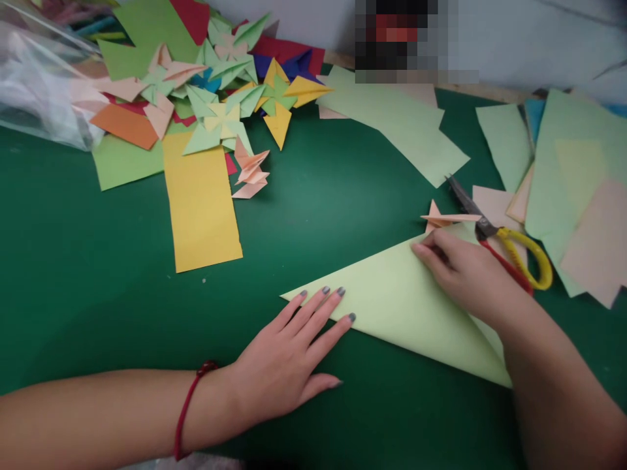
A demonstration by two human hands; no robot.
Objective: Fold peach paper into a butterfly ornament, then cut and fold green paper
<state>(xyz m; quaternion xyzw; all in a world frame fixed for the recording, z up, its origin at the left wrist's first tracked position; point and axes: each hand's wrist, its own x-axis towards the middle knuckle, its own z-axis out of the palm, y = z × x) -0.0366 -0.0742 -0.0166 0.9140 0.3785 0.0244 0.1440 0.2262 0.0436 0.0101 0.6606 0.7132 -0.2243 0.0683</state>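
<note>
A large light green sheet of paper (392, 294), folded over into a long triangle, lies on the green tabletop. My left hand (289, 356) rests flat with its fingers spread, the fingertips on the paper near its pointed left end. At the upper edge my right hand (460, 267) has thumb and forefinger pinched together on the paper. Just beyond that hand lies a small peach folded paper piece (435, 219). A pair of scissors (490, 232) with yellow and red handles sits beside it, partly hidden by my right wrist.
Several folded paper flowers (223, 121) are heaped at the upper left, beside a yellow paper strip (203, 209) and a peach folded piece (251, 171). A clear plastic bag (44, 85) lies at the far left. Green offcuts (401, 111) and more sheets (563, 196) lie behind and right.
</note>
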